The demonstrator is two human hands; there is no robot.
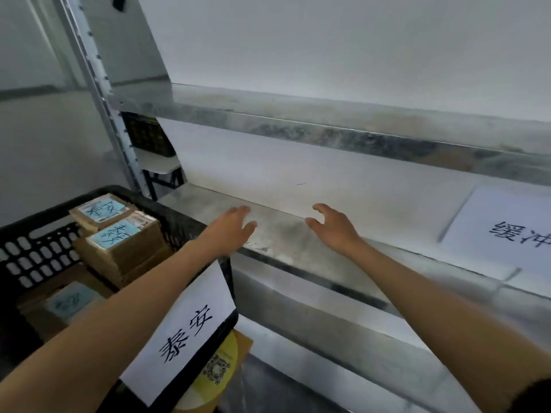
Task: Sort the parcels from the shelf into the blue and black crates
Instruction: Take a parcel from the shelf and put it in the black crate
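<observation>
Both my hands reach out over the bare metal shelf (286, 234). My left hand (231, 229) hovers flat with fingers apart and holds nothing. My right hand (334, 226) is curled loosely with fingers apart, also holding nothing. No parcel lies on the visible part of the shelf. The black crate (35, 234) stands at the lower left beside the shelf. It holds several brown cardboard parcels (125, 242) with blue handwritten labels. A white paper sign (185, 329) hangs on the crate's near wall, under my left forearm.
A second metal shelf (328, 126) runs above the hands. A white paper sheet with writing (507, 231) lies on the shelf at the right. A yellow package (217, 368) sits below the crate. The shelf's upright post (98, 84) stands at the left.
</observation>
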